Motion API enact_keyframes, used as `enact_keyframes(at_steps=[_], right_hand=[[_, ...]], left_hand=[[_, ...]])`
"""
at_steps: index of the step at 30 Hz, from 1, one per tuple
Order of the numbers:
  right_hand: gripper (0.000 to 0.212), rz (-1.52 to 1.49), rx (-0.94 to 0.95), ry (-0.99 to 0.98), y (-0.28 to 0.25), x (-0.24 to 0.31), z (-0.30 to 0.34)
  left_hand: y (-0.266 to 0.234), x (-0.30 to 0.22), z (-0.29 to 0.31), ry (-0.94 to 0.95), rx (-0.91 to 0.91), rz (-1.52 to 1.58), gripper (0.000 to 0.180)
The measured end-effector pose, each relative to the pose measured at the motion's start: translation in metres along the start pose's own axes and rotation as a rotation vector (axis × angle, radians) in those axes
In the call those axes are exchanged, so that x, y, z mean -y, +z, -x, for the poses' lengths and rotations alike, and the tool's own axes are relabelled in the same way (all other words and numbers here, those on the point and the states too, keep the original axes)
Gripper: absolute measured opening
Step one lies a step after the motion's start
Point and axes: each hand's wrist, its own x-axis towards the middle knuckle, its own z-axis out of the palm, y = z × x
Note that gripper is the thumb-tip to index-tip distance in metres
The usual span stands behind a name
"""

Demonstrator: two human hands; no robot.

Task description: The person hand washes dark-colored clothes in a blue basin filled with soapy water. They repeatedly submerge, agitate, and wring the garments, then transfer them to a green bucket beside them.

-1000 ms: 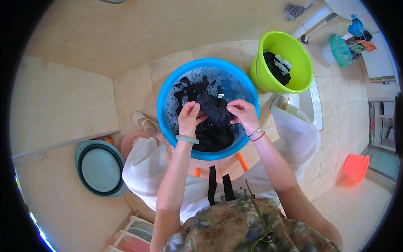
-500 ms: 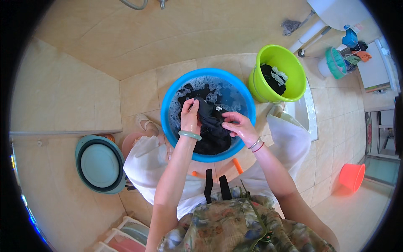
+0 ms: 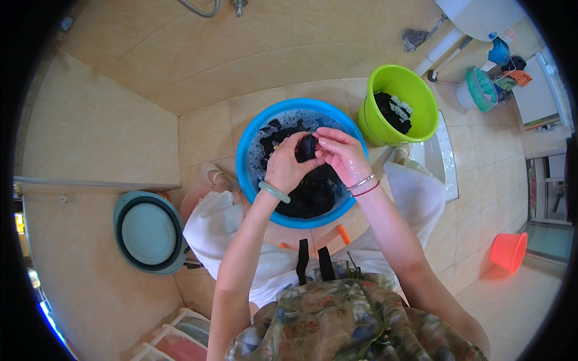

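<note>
A blue basin [image 3: 244,171] of sudsy water stands in front of me with wet black cloth [image 3: 307,201] in it. Above the water, my left hand [image 3: 288,165] is closed around a bunched black garment [image 3: 306,148], thumb on the near side and fingers over the top. My right hand [image 3: 346,157] meets it from the right, its fingertips pinching the same fabric. The fingers partly hide the garment, so its kind does not show. A pale green bangle [image 3: 274,192] circles my left wrist.
A lime green bucket [image 3: 415,81] with black and pale cloth inside stands right of the basin. A grey-blue collapsible tub [image 3: 123,246] leans at the left. A white tray [image 3: 448,162] lies behind my right foot. An orange-red bucket [image 3: 507,251] is far right.
Both hands have moved up and closer together, gathering the garment between them. My right hand, looser before, now has its fingertips on the fabric beside my left hand.
</note>
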Motion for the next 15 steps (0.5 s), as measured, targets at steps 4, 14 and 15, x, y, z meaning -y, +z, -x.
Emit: enact_keyframes(at_steps=[4, 14, 15], right_hand=[[0.028, 0.234, -0.004, -0.077, -0.003, 0.009, 0.003], [0.053, 1.023, -0.06, -0.308, -0.051, -0.042, -0.018], [0.05, 1.088, -0.063, -0.334, -0.055, -0.044, -0.021]], left_hand=[[-0.004, 0.019, -0.007, -0.065, -0.128, 0.245, 0.025], [-0.025, -0.04, -0.008, -0.231, -0.059, 0.818, 0.022], [-0.028, -0.049, -0.008, -0.181, -0.039, 0.826, 0.023]])
